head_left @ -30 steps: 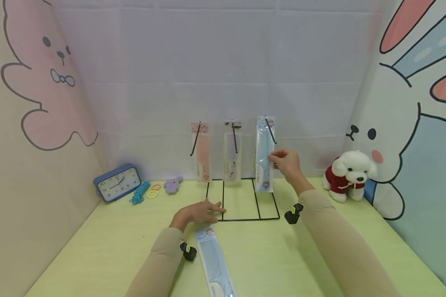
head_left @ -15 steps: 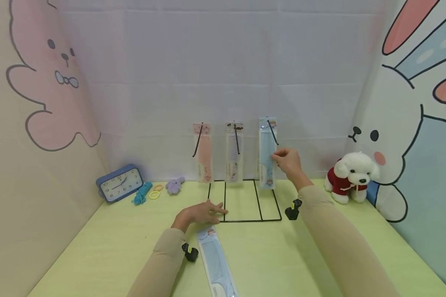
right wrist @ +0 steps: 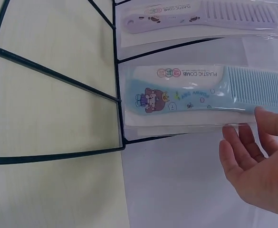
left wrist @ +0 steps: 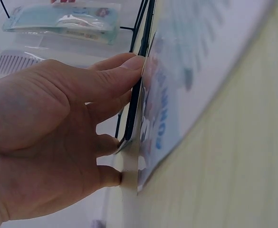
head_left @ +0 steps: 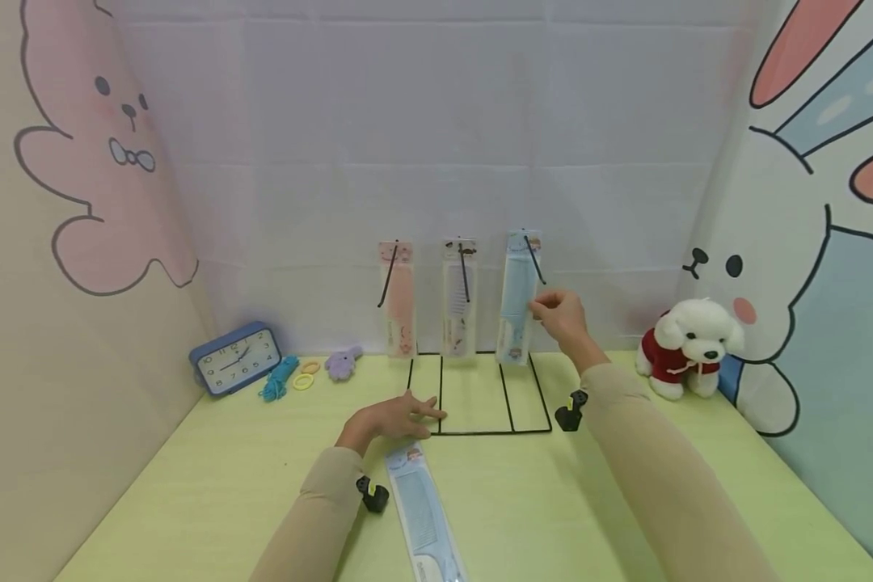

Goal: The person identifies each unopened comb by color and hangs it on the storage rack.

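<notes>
In the head view, a packaged blue comb (head_left: pixel 518 295) hangs from the right hook of a black wire rack (head_left: pixel 509 396), its lower end tilted left. My right hand (head_left: pixel 563 319) pinches the package's right edge; the right wrist view shows the thumb (right wrist: pixel 267 118) on its front edge. My left hand (head_left: pixel 393 416) rests low at the rack's front left, fingers fairly straight, touching the base wire and table. In the left wrist view the thumb (left wrist: pixel 124 73) lies against the black wire, beside another packaged blue comb (head_left: pixel 425 517) lying flat on the table.
A packaged pink comb (head_left: pixel 400 303) and a packaged purple comb (head_left: pixel 458 303) hang on the other hooks. At the back left are a blue clock (head_left: pixel 236 360), blue cord (head_left: pixel 279 378), two rings (head_left: pixel 303 381) and a purple toy (head_left: pixel 343 364). A plush dog (head_left: pixel 687 347) sits at right.
The hanging blue comb first turned and rose slightly, then its lower end swung left. My right hand stays at its edge. The left hand has barely moved; the whole view shifted slightly.
</notes>
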The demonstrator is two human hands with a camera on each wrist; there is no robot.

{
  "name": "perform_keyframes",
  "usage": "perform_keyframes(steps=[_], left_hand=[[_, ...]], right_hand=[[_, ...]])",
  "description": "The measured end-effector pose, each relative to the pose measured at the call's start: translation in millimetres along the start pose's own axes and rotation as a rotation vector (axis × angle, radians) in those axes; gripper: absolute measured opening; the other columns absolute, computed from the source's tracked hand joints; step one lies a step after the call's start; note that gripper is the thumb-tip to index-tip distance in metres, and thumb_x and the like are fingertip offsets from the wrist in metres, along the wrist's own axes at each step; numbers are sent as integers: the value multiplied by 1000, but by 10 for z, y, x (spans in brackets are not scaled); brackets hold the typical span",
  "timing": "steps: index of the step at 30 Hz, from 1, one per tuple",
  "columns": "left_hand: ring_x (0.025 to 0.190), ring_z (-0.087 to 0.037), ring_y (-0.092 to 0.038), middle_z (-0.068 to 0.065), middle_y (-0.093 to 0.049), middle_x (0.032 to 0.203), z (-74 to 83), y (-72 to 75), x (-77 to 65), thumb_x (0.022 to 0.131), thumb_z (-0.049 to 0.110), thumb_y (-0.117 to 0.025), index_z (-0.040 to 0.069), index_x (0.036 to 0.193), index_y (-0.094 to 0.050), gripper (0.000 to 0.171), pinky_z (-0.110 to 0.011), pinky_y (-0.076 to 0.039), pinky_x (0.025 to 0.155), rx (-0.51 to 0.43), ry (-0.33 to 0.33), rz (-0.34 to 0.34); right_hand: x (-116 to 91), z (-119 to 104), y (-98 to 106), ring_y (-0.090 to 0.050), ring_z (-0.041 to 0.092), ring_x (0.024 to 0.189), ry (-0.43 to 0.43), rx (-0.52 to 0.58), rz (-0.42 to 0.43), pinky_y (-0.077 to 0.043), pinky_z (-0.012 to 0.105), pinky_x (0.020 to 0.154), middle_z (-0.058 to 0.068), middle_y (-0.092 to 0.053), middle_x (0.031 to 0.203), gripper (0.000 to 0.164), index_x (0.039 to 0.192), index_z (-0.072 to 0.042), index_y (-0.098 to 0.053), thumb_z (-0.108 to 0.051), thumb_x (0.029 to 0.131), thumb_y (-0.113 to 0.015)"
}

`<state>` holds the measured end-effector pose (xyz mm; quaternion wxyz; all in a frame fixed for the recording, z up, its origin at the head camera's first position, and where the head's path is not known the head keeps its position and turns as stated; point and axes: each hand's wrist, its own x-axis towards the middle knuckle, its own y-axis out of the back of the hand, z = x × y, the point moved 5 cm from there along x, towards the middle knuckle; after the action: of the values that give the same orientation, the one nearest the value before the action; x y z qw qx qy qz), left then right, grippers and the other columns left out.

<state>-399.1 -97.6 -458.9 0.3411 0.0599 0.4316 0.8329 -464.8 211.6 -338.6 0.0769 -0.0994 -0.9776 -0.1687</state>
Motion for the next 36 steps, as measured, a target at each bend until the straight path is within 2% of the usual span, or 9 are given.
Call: perform_keyframes(steps=[5,9,14,19,23,28,30,36], left_hand=[[150,-41,7,-3,-28,162,10,-4,-10,97,16,-66,23,140,-61,44,-63,-3,117,4,13,5],[150,-41,7,-2,-27,162,19,-5,-7,97,16,-66,24,140,-61,44,-63,-4,117,10,15,3],[150,-40,7,-1,-27,162,13,-12,1,97,16,-66,26,139,-62,44,-63,-5,117,20,19,5],[150,-40,7,0,-28,162,4,-10,-3,97,16,-66,27,139,-62,44,-63,-5,117,25,21,8],[150,-40,6,0,-28,162,0,-2,-8,97,16,-66,27,139,-62,43,-63,-4,117,25,23,11],[150,-41,6,-2,-28,162,10,4,-10,97,15,-66,25,139,-62,43,-63,-4,116,14,17,8],[150,-42,5,-2,-29,162,11,4,-6,97,16,-66,25,139,-62,43,-63,-5,116,14,17,7],[150,-41,6,-1,-28,162,-6,-3,0,97,19,-65,26,139,-61,43,-63,-5,117,27,35,11]], right_hand=[[-15,68,-10,-56,40,114,-13,-12,-30,-49,43,92,17,-58,116,32,120,4,-59,-22,101,-61],[-21,107,-5,-54,43,116,-21,12,-35,-48,49,97,17,-56,118,33,120,4,-59,-22,101,-61],[-67,141,8,-55,40,111,-22,15,-8,-49,44,90,16,-58,116,33,120,3,-61,-23,101,-61],[-222,148,-33,-57,39,107,5,4,2,-51,40,84,16,-60,115,30,119,2,-64,-22,102,-60],[-435,106,-139,-58,37,112,44,49,-64,-52,43,91,19,-60,120,31,120,5,-63,-19,102,-60],[-828,6,-330,-60,33,112,82,72,-168,-52,47,94,18,-61,121,32,123,4,-61,-19,101,-62],[-999,-36,-421,-62,32,109,124,37,-219,-54,46,91,17,-63,119,33,124,2,-61,-21,100,-63],[-1519,-102,-718,-64,23,99,237,-163,-377,-56,38,78,6,-67,108,35,121,-4,-63,-28,96,-69]])
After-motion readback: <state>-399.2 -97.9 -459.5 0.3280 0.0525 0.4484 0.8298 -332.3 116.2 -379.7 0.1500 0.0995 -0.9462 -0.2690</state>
